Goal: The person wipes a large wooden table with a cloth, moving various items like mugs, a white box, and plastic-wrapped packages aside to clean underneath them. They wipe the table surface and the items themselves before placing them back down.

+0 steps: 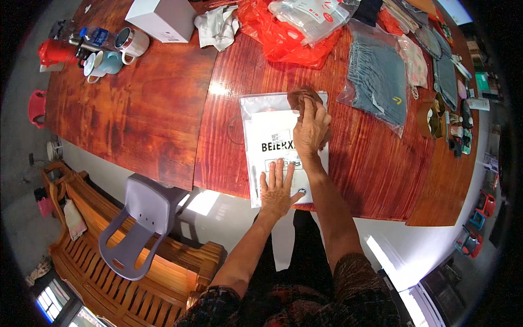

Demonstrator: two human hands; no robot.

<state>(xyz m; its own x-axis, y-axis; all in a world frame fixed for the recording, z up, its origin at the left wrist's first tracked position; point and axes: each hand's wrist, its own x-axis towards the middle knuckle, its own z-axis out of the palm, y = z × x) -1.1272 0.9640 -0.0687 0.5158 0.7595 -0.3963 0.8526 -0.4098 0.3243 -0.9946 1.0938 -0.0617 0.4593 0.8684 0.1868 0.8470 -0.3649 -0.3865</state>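
Note:
A flat white package in a clear plastic bag [260,133], with dark printing on its front, lies near the front edge of the red-brown wooden table [163,109]. My left hand [278,193] rests flat on its lower part, fingers spread. Toward its upper right corner, my right hand [312,128] is closed over a bunched brown cloth [297,98] and presses it against the bag. Part of the cloth is hidden under that hand, and both hands cover some of the package's face.
Right of the package lies folded blue denim [376,76] in a clear bag. Behind are a red plastic bag [267,32], a crumpled whitish cloth [217,26] and a white box [162,19]. Mugs [132,43] stand far left. A grey chair [144,210] stands before the table.

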